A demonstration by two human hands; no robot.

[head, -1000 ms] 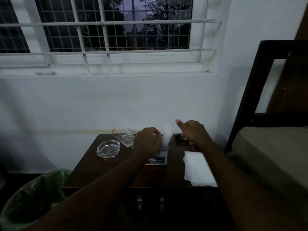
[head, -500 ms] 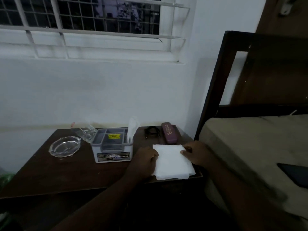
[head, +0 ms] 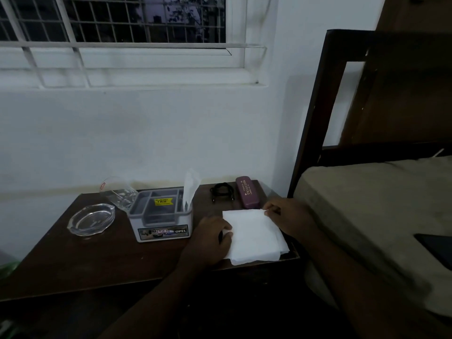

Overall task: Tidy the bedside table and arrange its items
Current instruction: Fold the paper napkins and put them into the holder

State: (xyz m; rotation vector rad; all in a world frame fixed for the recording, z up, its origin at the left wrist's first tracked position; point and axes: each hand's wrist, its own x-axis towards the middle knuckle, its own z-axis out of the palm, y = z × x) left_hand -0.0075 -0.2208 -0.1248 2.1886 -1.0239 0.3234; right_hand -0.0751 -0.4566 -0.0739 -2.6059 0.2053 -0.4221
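Note:
A white tissue sheet lies flat at the right front corner of the dark wooden bedside table. My left hand presses on its left edge. My right hand pinches its far right corner between thumb and finger. A grey organiser box with an OPEL label stands mid-table, a tissue sticking up from its right compartment. Behind the sheet lie a maroon spectacle case and a coiled black cable.
A glass ashtray sits at the left of the table, and a tilted drinking glass leans behind the box. The bed mattress and dark headboard flank the table's right side. A dark flat device lies on the bed.
Both hands came from the box and the back of the table to the white sheet at the front right. My right hand has now taken its far corner. The view moved closer and rightward.

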